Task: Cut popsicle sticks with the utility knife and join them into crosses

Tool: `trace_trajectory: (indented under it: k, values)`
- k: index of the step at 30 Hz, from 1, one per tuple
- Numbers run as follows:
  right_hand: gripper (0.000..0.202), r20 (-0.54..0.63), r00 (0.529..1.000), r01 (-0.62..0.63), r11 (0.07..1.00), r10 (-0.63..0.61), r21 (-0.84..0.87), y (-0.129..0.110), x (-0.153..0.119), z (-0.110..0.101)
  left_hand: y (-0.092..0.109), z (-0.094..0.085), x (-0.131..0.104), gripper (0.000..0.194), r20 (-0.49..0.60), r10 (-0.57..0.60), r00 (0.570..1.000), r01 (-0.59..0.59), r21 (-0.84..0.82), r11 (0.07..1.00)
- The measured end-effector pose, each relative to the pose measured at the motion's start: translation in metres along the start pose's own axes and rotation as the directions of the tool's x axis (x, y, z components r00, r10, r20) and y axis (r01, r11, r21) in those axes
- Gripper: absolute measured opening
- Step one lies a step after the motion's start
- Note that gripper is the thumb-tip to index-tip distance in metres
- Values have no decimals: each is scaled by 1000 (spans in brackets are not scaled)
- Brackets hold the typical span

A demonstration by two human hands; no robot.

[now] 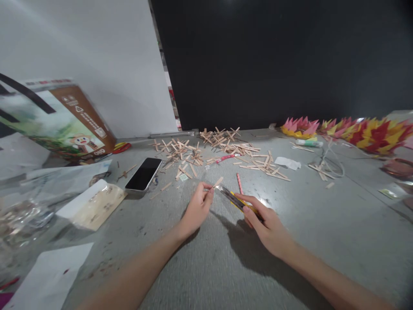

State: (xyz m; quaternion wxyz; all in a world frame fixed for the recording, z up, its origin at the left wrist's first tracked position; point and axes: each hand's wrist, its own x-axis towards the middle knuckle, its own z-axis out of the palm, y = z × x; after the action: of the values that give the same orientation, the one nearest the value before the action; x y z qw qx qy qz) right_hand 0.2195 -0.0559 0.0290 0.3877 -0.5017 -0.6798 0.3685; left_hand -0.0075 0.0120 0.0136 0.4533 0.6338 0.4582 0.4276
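Pinched in the fingertips of my left hand [197,206] is a small flat wooden stick [218,181], its free end pointing up and right. My right hand [266,224] is closed round a yellow and black utility knife [235,199]. The knife's blade tip is at the stick, close to my left fingertips. Just beyond the knife lies a thin pink and white striped stick [239,183]. Further back, loose wooden sticks [183,151] lie in a spread heap, several of them crossed over each other.
On the left are a phone [143,174], a white envelope [93,206], paper [48,275] and a printed bag [74,122]. Pink, red and yellow folded-paper pieces [376,135] line the back right. A black panel [290,60] stands behind the table.
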Motion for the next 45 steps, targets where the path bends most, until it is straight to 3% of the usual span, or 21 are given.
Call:
trace_trajectory:
  k: [17, 39, 45]
  values:
    - [51, 6, 995, -99, 973, 100, 209, 0, 0, 5, -4, 0, -1, 32, 11, -5, 1000, 6, -17, 1000]
    - [49, 26, 997, -76, 984, 73, 160, -2, 0, 1, -4, 1, 1, 30, -18, -1, 1000, 2, 14, 1000]
    - [47, -29, 999, -36, 988, 41, 152, 5, -2, 2, -2, 1, 0, 29, -62, 25, 998, -22, 44, 999]
